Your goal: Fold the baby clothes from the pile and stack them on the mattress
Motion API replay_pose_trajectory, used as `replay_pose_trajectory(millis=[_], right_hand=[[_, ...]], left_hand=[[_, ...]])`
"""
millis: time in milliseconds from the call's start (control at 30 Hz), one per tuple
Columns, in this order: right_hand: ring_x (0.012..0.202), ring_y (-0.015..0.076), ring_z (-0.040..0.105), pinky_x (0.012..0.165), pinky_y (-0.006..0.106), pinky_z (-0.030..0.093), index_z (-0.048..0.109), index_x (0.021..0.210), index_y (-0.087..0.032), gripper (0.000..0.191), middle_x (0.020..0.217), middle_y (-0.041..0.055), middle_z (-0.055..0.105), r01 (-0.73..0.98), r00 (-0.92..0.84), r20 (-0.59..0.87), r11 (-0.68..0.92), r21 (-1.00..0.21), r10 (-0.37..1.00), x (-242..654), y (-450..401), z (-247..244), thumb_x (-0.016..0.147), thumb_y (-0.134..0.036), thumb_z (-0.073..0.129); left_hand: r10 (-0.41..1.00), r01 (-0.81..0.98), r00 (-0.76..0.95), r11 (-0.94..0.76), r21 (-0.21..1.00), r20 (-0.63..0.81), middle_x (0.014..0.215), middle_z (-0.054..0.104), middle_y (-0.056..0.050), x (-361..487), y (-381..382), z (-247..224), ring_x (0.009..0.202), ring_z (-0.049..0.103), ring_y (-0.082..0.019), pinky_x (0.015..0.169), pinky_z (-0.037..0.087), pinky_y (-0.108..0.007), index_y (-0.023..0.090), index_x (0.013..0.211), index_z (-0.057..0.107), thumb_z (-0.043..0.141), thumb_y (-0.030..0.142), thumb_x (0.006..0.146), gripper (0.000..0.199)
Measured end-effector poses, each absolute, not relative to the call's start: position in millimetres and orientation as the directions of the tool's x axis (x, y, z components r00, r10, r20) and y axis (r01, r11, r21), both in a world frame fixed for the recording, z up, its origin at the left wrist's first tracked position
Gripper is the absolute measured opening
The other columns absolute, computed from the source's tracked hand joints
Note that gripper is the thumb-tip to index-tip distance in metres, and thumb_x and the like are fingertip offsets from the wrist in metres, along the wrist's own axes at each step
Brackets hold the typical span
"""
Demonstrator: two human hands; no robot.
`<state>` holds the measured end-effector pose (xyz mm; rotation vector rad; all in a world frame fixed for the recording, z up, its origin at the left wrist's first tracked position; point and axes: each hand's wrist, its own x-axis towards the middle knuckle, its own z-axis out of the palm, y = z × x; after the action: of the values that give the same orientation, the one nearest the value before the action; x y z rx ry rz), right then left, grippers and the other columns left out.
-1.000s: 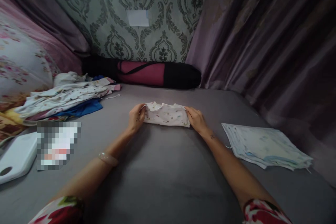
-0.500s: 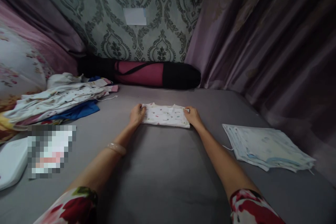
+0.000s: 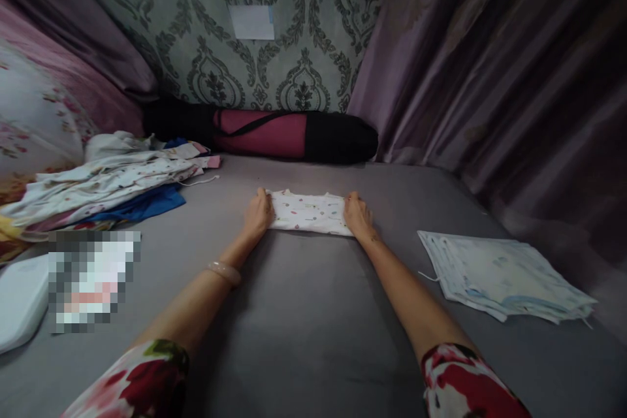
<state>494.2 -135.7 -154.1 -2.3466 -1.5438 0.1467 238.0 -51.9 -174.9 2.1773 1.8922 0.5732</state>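
Note:
A small white baby shirt (image 3: 311,212) with a scattered coloured print lies folded into a flat rectangle on the grey sheet (image 3: 304,313). Its left end is gripped by my left hand (image 3: 258,212), fingers closed round the edge. At the opposite end my right hand (image 3: 358,212) pinches the fabric, thumb and fingers together. Both arms reach forward, and a pale bangle (image 3: 225,272) circles my left wrist. The fingertips are partly hidden by the backs of the hands.
Loose clothes (image 3: 117,176) are heaped at the left, with a white object (image 3: 22,300) and a blurred-out item (image 3: 93,281) nearer me. At the right lies a stack of folded pale clothes (image 3: 509,274). A long black-and-red bag (image 3: 264,134) rests along the patterned wall.
My hands have shifted slightly at the shirt's two ends, the right one turning more over its edge. The shirt stays in nearly the same place. The camera view has moved a little.

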Motion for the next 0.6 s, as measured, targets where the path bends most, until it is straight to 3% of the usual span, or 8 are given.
replay_pose_trajectory(millis=[167, 300, 367, 433, 500, 600], right_hand=[[0.097, 0.0293, 0.067, 0.081, 0.038, 0.047, 0.056, 0.115, -0.011, 0.037, 0.101, 0.0229, 0.068, 0.815, 0.53, 0.079, -0.481, -0.322, 0.844, 494.2, -132.2, -157.8, 0.098, -0.039, 0.039], [0.098, 0.0305, 0.067, 0.08, 0.038, 0.048, 0.063, 0.109, -0.011, 0.041, 0.101, 0.0227, 0.069, 0.791, 0.543, 0.039, -0.496, -0.357, 0.839, 505.2, -129.0, -157.3, 0.097, -0.042, 0.038], [0.099, 0.0297, 0.067, 0.08, 0.037, 0.048, 0.065, 0.106, -0.011, 0.043, 0.101, 0.0222, 0.069, 0.784, 0.524, 0.0, -0.483, -0.389, 0.852, 511.2, -131.2, -152.8, 0.098, -0.04, 0.034], [0.101, 0.0291, 0.066, 0.082, 0.036, 0.048, 0.065, 0.109, -0.009, 0.044, 0.104, 0.0231, 0.068, 0.795, 0.518, 0.038, -0.464, -0.391, 0.855, 510.9, -137.4, -146.5, 0.099, -0.035, 0.03], [0.109, 0.0293, 0.062, 0.089, 0.039, 0.045, 0.059, 0.12, -0.007, 0.045, 0.114, 0.024, 0.065, 0.853, 0.465, 0.165, -0.389, -0.348, 0.87, 500.4, -146.2, -141.5, 0.099, -0.031, 0.028], [0.13, 0.0277, 0.046, 0.108, 0.045, 0.032, 0.049, 0.135, -0.009, 0.047, 0.138, 0.0191, 0.052, 0.968, 0.14, 0.287, -0.071, -0.239, 0.948, 469.1, -157.4, -141.3, 0.099, -0.029, 0.027]], left_hand=[[0.994, 0.934, 0.048, -0.078, 0.35, 0.093, 0.099, 0.067, -0.023, 232.4, -53.1, -168.3, 0.091, 0.065, -0.033, 0.072, 0.042, -0.035, 0.011, 0.107, 0.056, 0.033, 0.043, 0.095, 0.041], [0.997, 0.915, 0.064, -0.076, 0.396, 0.045, 0.099, 0.068, -0.02, 221.8, -48.1, -167.1, 0.092, 0.065, -0.031, 0.072, 0.043, -0.034, 0.014, 0.102, 0.059, 0.036, 0.048, 0.094, 0.042], [0.995, 0.894, 0.068, -0.096, 0.437, 0.079, 0.095, 0.068, -0.018, 216.1, -46.4, -167.5, 0.09, 0.064, -0.028, 0.073, 0.044, -0.033, 0.014, 0.106, 0.057, 0.037, 0.046, 0.095, 0.04], [0.977, 0.89, 0.063, -0.148, 0.431, 0.206, 0.096, 0.067, -0.017, 213.3, -49.2, -166.7, 0.093, 0.063, -0.027, 0.078, 0.045, -0.034, 0.012, 0.11, 0.055, 0.037, 0.042, 0.095, 0.039], [0.928, 0.895, 0.118, -0.254, 0.366, 0.354, 0.101, 0.065, -0.018, 216.5, -58.3, -164.3, 0.098, 0.06, -0.027, 0.084, 0.046, -0.037, 0.01, 0.112, 0.056, 0.036, 0.038, 0.095, 0.037], [0.822, 0.812, 0.401, -0.523, 0.258, 0.405, 0.113, 0.063, -0.017, 234.9, -79.2, -161.5, 0.108, 0.058, -0.026, 0.093, 0.045, -0.039, 0.012, 0.114, 0.057, 0.033, 0.031, 0.097, 0.036]])
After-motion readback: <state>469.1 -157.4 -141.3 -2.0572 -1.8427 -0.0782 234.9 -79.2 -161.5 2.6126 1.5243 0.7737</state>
